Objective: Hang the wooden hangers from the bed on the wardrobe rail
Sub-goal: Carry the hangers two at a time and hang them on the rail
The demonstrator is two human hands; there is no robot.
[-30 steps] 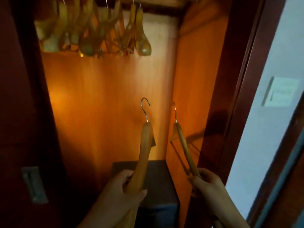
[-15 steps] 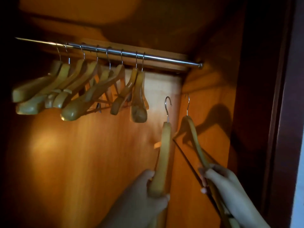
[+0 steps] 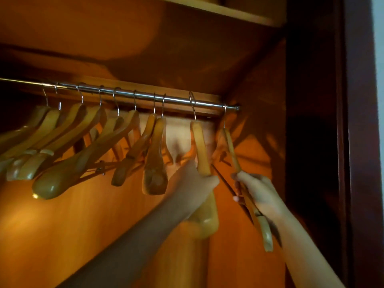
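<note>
A chrome wardrobe rail (image 3: pixel 176 99) runs across the upper wardrobe. Several wooden hangers (image 3: pixel 87 142) hang on its left and middle part. My left hand (image 3: pixel 193 183) grips a wooden hanger (image 3: pixel 200 148) whose hook sits over the rail right of the group. My right hand (image 3: pixel 257 192) grips a second, thinner wooden hanger (image 3: pixel 230 148); its hook is at the rail's far right end, close to the side wall.
The orange wooden back wall (image 3: pixel 83 235) and right side wall (image 3: pixel 259 142) close in the space. A shelf (image 3: pixel 239 13) lies above the rail. The dark wardrobe door frame (image 3: pixel 353 142) stands at the right.
Both hands have risen with their hangers; the hooks, below the rail before, now sit on it. The view has tilted up from the wardrobe floor.
</note>
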